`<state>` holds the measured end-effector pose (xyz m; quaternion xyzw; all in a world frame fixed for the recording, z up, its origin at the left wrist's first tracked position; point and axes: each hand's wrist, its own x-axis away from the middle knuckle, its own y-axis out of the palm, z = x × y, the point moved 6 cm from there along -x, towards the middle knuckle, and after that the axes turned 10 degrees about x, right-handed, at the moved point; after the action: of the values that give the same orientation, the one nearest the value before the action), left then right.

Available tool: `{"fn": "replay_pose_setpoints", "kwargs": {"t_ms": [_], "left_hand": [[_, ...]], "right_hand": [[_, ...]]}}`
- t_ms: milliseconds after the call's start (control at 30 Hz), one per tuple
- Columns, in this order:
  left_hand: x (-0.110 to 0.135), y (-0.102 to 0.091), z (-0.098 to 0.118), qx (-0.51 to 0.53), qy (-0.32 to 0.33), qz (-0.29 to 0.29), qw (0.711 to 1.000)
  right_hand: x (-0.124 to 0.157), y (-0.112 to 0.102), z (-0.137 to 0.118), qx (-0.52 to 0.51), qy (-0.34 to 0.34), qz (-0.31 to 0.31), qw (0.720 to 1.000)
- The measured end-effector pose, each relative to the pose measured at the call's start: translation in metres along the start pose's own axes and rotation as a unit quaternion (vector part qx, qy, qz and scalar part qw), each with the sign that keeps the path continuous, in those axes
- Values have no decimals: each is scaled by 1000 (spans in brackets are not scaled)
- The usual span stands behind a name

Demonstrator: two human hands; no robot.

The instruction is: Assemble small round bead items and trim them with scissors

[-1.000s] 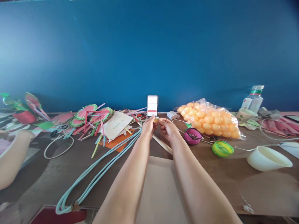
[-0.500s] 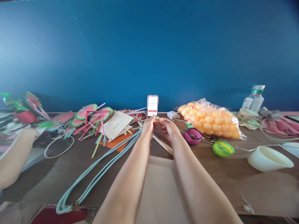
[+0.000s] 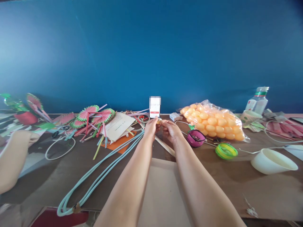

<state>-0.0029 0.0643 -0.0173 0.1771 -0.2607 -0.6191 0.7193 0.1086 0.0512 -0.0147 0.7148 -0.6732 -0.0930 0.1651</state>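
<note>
My left hand [image 3: 151, 127] and my right hand [image 3: 170, 128] meet at the far middle of the table, fingers pinched together. Between their fingertips is a small gold-coloured piece [image 3: 159, 120], too small to name and partly hidden by the fingers. Just behind it a phone [image 3: 154, 112] with a lit white screen and a red bar stands upright against the blue wall. A flat pale strip [image 3: 165, 147] lies under my right wrist.
Pale blue tubing [image 3: 94, 167] loops left of my arms, near paper fans [image 3: 104, 116]. A co-worker's arm [image 3: 14, 157] reaches in at far left. To the right are a bag of orange balls [image 3: 213, 121], a purple pouch [image 3: 196, 138] and a white cup [image 3: 273, 161].
The co-worker's hand at far left has shifted slightly. My own hands stay in nearly the same place with the small gold-coloured piece between them.
</note>
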Motion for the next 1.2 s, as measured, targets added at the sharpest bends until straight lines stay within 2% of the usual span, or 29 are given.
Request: {"fn": "replay_pose_setpoints", "kwargs": {"t_ms": [667,1200], "left_hand": [[0,0,1,-10,16,6,1000],[0,0,2,-14,24,12,1000]], "right_hand": [[-3,-3,-3,15,-46,44,998],[1,-4,-5,53,-46,62,996]]}}
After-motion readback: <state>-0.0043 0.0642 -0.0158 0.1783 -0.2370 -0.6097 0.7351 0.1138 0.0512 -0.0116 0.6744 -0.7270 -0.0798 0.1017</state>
